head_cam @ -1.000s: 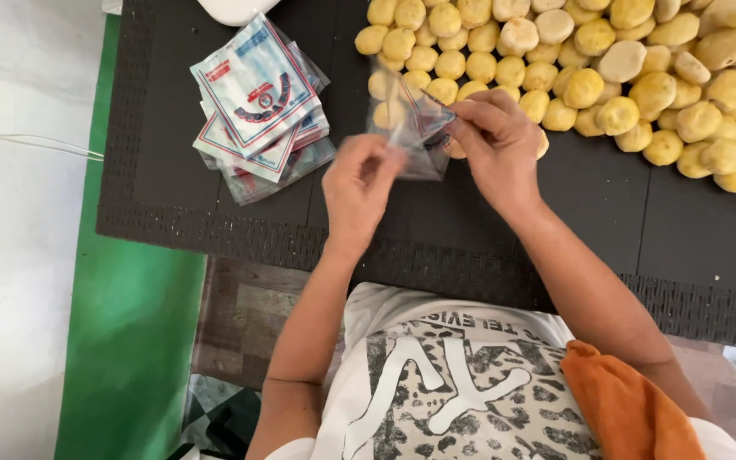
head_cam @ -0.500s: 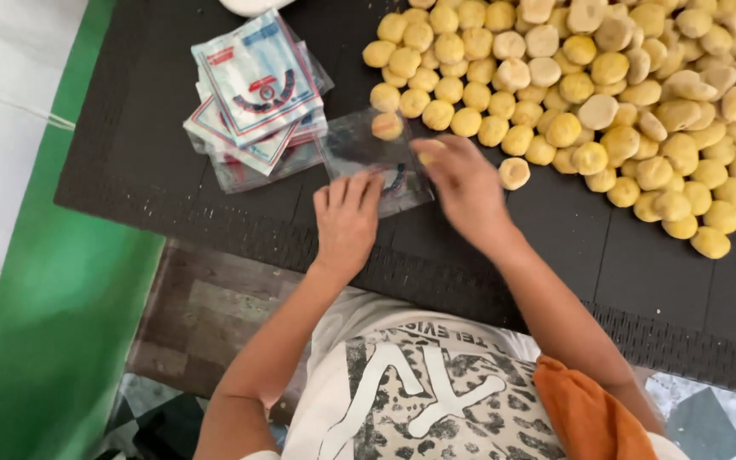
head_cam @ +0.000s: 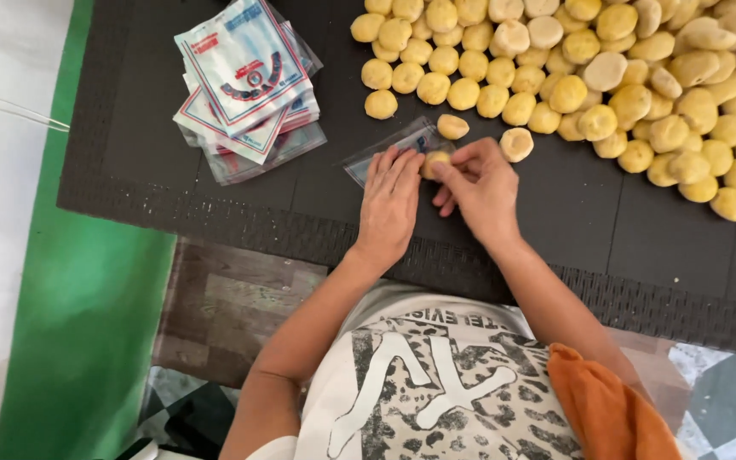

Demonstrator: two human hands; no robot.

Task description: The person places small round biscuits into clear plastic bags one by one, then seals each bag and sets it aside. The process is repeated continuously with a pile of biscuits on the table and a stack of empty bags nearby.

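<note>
A clear plastic pouch [head_cam: 389,146] lies flat on the dark woven mat [head_cam: 146,153]. My left hand [head_cam: 389,200] presses flat on the pouch, fingers spread. My right hand [head_cam: 480,186] pinches a round yellow pastry [head_cam: 434,160] at the pouch's mouth. Two loose pastries [head_cam: 452,126] [head_cam: 516,143] sit just beyond my fingers. A large heap of yellow pastries [head_cam: 606,77] covers the mat's far right.
A stack of printed clear pouches [head_cam: 249,85] lies at the far left of the mat. Green flooring [head_cam: 87,324] and a white surface [head_cam: 2,170] run along the left. An orange cloth [head_cam: 606,409] rests on my right side.
The pouch has gone from held in the air to lying flat on the mat. My left hand now presses it down. My right hand has picked up a pastry and brought it to the pouch's mouth.
</note>
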